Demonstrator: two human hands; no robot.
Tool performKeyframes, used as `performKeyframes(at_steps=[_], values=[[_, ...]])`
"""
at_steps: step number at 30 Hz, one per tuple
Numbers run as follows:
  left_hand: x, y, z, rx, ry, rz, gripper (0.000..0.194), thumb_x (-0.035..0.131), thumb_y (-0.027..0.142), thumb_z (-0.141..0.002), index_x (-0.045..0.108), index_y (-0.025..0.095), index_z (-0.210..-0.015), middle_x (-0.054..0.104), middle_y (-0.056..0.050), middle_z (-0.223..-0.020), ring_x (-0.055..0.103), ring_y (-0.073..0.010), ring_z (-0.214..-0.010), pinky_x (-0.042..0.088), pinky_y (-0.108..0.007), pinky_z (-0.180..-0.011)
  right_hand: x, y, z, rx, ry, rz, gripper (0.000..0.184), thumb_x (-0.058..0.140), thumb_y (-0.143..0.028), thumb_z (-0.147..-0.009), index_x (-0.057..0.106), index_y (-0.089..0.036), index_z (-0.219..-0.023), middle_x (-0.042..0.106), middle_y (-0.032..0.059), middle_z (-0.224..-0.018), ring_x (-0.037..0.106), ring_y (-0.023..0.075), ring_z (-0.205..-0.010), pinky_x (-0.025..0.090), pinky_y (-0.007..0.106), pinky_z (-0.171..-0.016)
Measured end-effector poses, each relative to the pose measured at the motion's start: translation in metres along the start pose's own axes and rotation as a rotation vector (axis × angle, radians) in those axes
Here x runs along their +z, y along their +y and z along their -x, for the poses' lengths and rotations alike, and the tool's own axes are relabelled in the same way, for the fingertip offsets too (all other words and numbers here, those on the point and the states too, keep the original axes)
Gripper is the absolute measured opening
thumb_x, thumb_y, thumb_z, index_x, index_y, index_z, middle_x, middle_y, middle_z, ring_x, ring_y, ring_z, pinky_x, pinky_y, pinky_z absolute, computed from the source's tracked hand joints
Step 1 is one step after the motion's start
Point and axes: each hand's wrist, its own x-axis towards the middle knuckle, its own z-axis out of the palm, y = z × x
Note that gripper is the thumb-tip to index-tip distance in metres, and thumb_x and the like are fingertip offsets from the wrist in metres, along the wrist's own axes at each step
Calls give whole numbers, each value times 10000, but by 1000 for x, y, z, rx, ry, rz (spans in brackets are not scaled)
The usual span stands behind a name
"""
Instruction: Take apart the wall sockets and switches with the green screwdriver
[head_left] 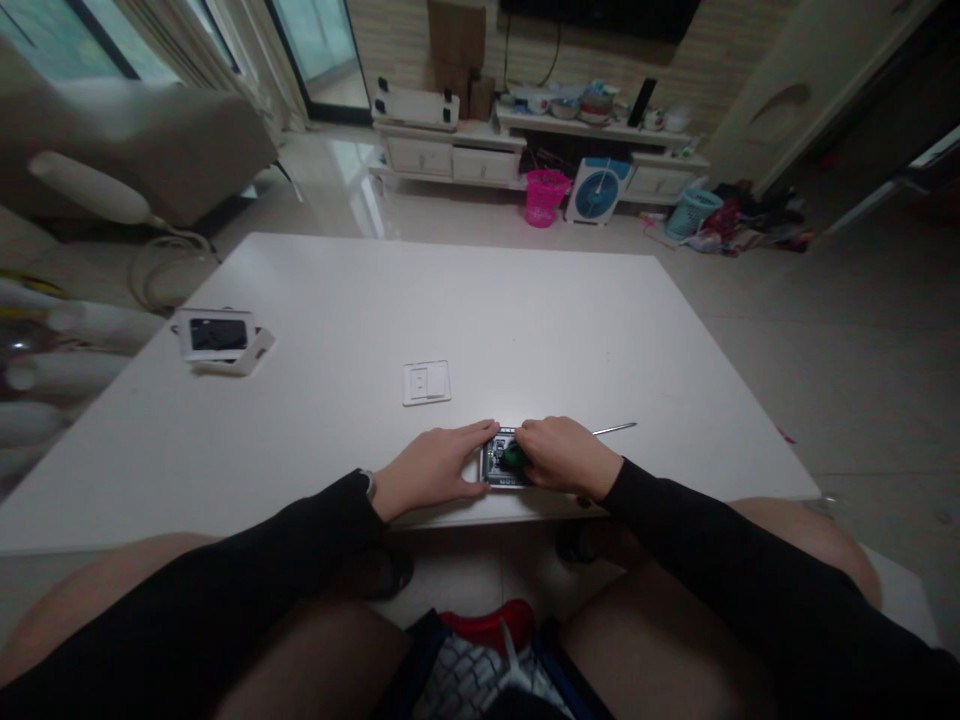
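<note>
A small switch module (501,462) with a dark inner side lies near the front edge of the white table (465,320). My left hand (435,468) grips its left side, thumb and fingers pinched around it. My right hand (562,455) is closed around a green-handled screwdriver (514,456). The handle rests over the module and the thin metal shaft (615,429) sticks out to the right past the hand. Both arms wear black sleeves.
A white switch cover plate (427,382) lies just beyond my hands. A white frame holding a dark panel (220,338) sits at the table's left. Farther off stand a low cabinet (450,150), a pink basket (545,196) and a blue fan (598,190).
</note>
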Motion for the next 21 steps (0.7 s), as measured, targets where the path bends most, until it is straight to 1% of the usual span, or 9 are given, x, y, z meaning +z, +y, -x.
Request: performKeyframes(at_steps=[6, 11, 18, 21], values=[[0, 2, 1, -16, 1, -12, 800, 789, 418, -845, 465, 266, -1560, 534, -111, -1595, 621, -362, -1367, 557, -510, -1099, 3, -2, 1, -1, -2, -10, 181, 612, -209, -859, 718, -118, -974, 764, 156, -948, 675, 204, -727, 286, 311, -588], [-2, 5, 0, -14, 5, 8, 791, 797, 393, -829, 488, 256, -1544, 553, -109, -1581, 626, -363, -1361, 560, -521, -1098, 5, -2, 0, 3, 5, -19, 175, 613, -203, -837, 709, -117, -955, 768, 160, -939, 670, 207, -714, 250, 324, -586], [-3, 5, 0, -24, -9, 6, 798, 793, 388, -834, 473, 241, -1550, 517, -120, -1609, 600, -357, -1391, 537, -513, -1125, 9, -3, -1, -22, 38, -53, 226, 573, -197, -875, 699, -151, -1057, 779, 139, -987, 670, 207, -741, 232, 329, -606], [-3, 5, 1, -40, -23, 0, 805, 798, 391, -838, 466, 237, -1555, 508, -123, -1615, 598, -360, -1393, 534, -514, -1127, 7, -5, 0, -20, 50, -74, 217, 594, -216, -851, 708, -149, -1023, 781, 140, -976, 668, 206, -729, 220, 329, -605]])
